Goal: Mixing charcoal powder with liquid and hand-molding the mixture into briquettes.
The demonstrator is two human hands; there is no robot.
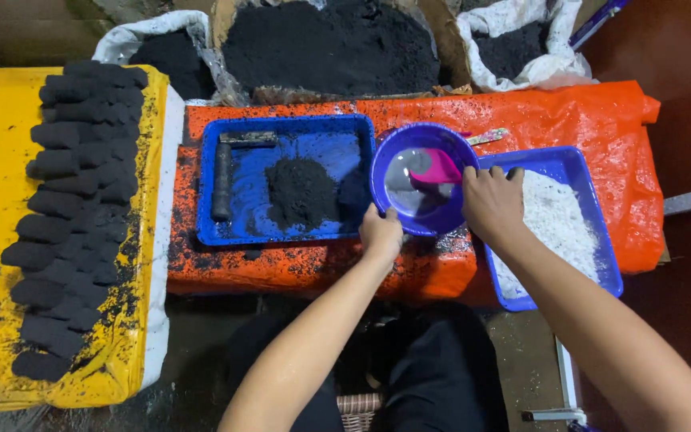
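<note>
In the middle of the picture, both hands hold the purple bowl (423, 178) of water; left hand (381, 232) fingers pinch its near rim; right hand (491, 200) fingers curl over its right rim; a tilt could spill water onto the black powder (301, 190)

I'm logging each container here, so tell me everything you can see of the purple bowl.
The purple bowl is round, looks like plastic, and stands upright on the orange sheet between the two blue trays. It holds shallow, clear liquid and a pink scoop. The left hand grips its near rim; the right hand holds its right rim.
</note>
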